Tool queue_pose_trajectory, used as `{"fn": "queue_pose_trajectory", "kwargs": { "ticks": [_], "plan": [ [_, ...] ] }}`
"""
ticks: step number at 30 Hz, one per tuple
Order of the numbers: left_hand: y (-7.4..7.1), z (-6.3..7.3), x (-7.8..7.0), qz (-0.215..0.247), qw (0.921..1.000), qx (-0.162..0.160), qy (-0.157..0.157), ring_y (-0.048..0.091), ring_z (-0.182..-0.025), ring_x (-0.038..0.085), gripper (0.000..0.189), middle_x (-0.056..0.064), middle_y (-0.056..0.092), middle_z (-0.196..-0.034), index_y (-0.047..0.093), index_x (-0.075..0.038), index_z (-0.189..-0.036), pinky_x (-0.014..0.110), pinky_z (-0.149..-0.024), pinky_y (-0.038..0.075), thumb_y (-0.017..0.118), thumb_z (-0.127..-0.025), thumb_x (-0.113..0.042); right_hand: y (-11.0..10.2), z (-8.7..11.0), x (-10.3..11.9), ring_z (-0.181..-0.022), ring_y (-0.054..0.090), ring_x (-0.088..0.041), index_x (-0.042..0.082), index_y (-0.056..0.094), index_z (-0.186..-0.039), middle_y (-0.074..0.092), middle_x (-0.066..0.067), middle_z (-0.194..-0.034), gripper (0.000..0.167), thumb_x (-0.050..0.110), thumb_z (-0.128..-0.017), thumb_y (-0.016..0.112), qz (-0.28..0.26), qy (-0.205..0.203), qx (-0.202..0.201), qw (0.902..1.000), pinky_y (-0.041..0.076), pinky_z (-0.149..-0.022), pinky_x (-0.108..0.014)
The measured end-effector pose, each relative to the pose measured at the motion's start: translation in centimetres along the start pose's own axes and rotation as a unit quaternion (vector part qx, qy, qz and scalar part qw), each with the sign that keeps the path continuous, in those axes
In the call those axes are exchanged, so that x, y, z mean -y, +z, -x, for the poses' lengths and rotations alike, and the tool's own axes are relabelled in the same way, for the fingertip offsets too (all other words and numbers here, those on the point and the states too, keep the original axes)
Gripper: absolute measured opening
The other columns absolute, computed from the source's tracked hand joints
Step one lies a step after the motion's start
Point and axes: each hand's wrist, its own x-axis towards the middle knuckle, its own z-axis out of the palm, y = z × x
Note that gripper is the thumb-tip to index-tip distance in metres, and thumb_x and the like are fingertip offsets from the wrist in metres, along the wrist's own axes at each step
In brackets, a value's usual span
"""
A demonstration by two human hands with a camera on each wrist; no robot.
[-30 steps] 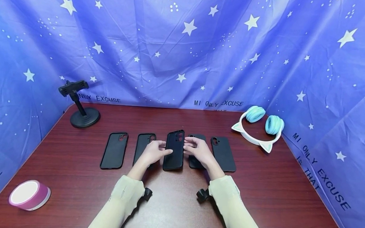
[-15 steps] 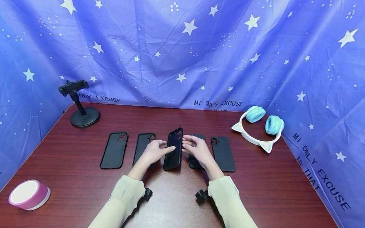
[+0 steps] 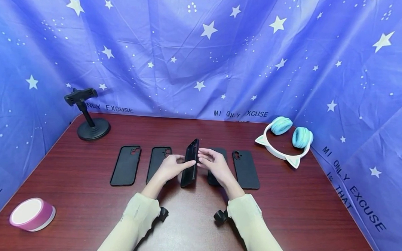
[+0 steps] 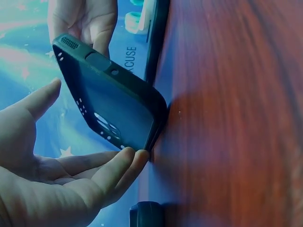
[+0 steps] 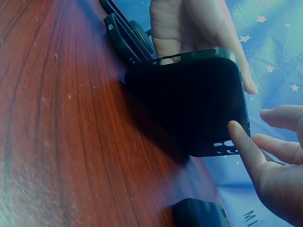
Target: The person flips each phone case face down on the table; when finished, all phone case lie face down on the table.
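Observation:
A black phone case (image 3: 189, 170) stands tilted on its left long edge, its hollow side facing left and its camera cutouts at the far end. My left hand (image 3: 167, 167) is at its left side. In the left wrist view, fingertips (image 4: 138, 155) touch the case's lower edge, while the thumb (image 4: 51, 92) points at the raised edge, slightly apart. On the other side is my right hand (image 3: 219, 166). In the right wrist view, one fingertip (image 5: 234, 126) presses the back near the camera cutouts; its other fingers are fairly straight and off the case.
Two black phone cases lie hollow side up at left, one outer (image 3: 125, 167) and one inner (image 3: 155, 158). Right of centre lie another pair, inner (image 3: 213, 178) and outer (image 3: 247, 170). Around them are a phone stand (image 3: 93, 129), cat-ear headphones (image 3: 277, 153) and a pink round object (image 3: 36, 217).
The middle phone case has tipped up steeply, its right edge rising while its left edge stays low. My right hand has shifted slightly left with it; my left thumb has moved slightly right.

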Motion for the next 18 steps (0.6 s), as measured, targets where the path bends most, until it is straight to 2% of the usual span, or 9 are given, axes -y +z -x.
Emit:
{"fn": "queue_pose_trajectory", "kwargs": {
  "ticks": [6, 11, 18],
  "plan": [
    [0.3, 0.0, -0.1, 0.027, 0.9995, 0.015, 0.004, 0.061, -0.119, 0.027, 0.064, 0.018, 0.066, -0.125, 0.058, 0.003, -0.13, 0.044, -0.101, 0.049, 0.065, -0.089, -0.046, 0.2, 0.1, 0.1, -0.13, 0.051, -0.035, -0.006, 0.043, -0.141, 0.051, -0.028, -0.138, 0.045, 0.003, -0.098, 0.053, 0.015, -0.003, 0.004, 0.9999, 0.049, -0.101, -0.046],
    [0.2, 0.0, -0.2, 0.028, 0.9995, 0.018, -0.002, 0.061, -0.12, 0.027, 0.064, 0.018, 0.065, -0.126, 0.058, 0.002, -0.131, 0.044, -0.101, 0.049, 0.065, -0.089, -0.046, 0.3, 0.2, 0.1, -0.127, 0.054, -0.035, -0.007, 0.044, -0.14, 0.052, -0.029, -0.136, 0.044, 0.002, -0.097, 0.053, 0.02, -0.002, 0.002, 0.9998, 0.048, -0.101, -0.048],
    [-0.7, 0.3, -0.3, 0.013, 0.9996, 0.026, -0.006, 0.063, -0.116, 0.028, 0.068, 0.021, 0.062, -0.13, 0.052, 0.004, -0.136, 0.045, -0.102, 0.048, 0.064, -0.089, -0.044, 0.4, 0.1, -0.4, -0.125, 0.055, -0.036, -0.008, 0.044, -0.139, 0.053, -0.029, -0.136, 0.045, 0.002, -0.097, 0.054, 0.057, 0.002, 0.016, 0.9982, 0.051, -0.1, -0.043]
  ]
}}
